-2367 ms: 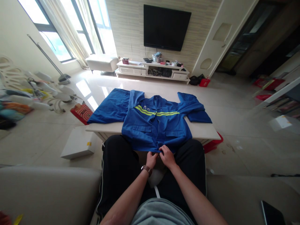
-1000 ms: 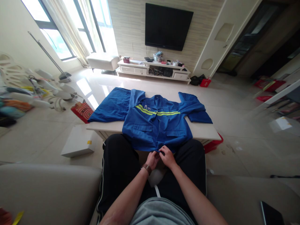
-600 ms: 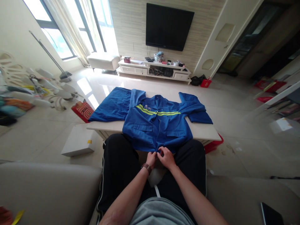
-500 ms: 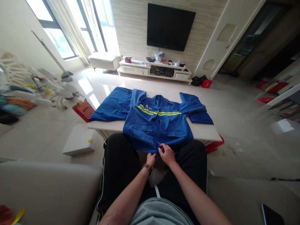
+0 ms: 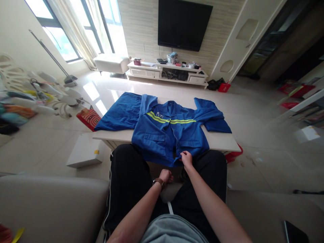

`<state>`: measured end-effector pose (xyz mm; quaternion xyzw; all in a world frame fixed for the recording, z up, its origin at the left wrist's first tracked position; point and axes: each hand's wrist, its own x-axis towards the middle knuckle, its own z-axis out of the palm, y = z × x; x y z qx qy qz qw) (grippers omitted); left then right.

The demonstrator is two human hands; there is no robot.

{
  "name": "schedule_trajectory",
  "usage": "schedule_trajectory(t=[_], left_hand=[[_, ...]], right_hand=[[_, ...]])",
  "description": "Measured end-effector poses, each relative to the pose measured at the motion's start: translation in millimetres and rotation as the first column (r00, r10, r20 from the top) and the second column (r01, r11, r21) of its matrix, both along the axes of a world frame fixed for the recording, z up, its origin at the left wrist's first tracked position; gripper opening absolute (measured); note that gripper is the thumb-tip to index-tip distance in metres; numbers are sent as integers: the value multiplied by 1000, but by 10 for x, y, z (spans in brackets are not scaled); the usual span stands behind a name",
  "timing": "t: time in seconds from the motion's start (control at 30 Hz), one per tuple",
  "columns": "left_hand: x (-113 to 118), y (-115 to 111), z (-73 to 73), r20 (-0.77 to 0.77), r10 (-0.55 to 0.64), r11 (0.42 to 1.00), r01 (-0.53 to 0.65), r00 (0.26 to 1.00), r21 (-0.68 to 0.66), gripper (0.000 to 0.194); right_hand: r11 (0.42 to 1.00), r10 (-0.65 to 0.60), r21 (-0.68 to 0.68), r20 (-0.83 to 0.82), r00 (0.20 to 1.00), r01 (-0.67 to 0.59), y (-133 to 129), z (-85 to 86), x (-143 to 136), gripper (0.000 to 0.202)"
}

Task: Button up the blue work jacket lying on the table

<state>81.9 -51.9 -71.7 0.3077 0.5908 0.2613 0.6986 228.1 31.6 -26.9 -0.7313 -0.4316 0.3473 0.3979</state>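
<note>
Head view: blue jacket (image 5: 165,131) lies front-up on the table (image 5: 219,140), hem over the near edge, probably so the front's in easy reach. Right hand (image 5: 186,159) pinches the front edge by the hem; left hand (image 5: 166,176) is curled below, can't tell if it's holding anything. Half a second ago both met at the hem, now they're apart and it gapes

Yellow-striped blue jacket (image 5: 158,131), face up on pale table (image 5: 220,141), lower front open
</note>
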Motion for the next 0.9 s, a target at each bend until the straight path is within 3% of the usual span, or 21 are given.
schedule_trajectory(t=[0.1, 0.27, 0.37, 0.47, 0.63, 0.77, 0.9], left_hand=[[52, -44, 128, -19, -167, 985, 167, 986, -39, 22], [-21, -47, 567, -21, -408, 912, 408, 913, 39, 23], [-126, 104, 826, -47, -406, 905, 408, 913, 123, 22], [-218, 375, 969, -75, -332, 911, 340, 940, 232, 22], [-191, 805, 913, -98, -119, 898, 150, 988, 415, 28], [-48, 960, 786, -68, -151, 881, 166, 986, 444, 40], [4, 1037, 707, -48, -162, 855, 165, 986, 492, 35]], right_hand=[[996, -77, 32, -144, 987, 82, -144, -44, 47, 31], [986, -124, 69, -298, 946, 151, -207, -30, 54, 43], [980, -138, 93, -322, 937, 176, -179, -13, 96, 44], [979, -114, 121, -333, 936, 162, -147, -14, 85, 45], [988, -31, 130, -372, 928, 85, -121, -28, -60, 43], [992, 40, 122, -383, 923, 8, -97, 36, -74, 39], [992, 97, 117, -379, 920, -56, -61, 159, 3, 37]])
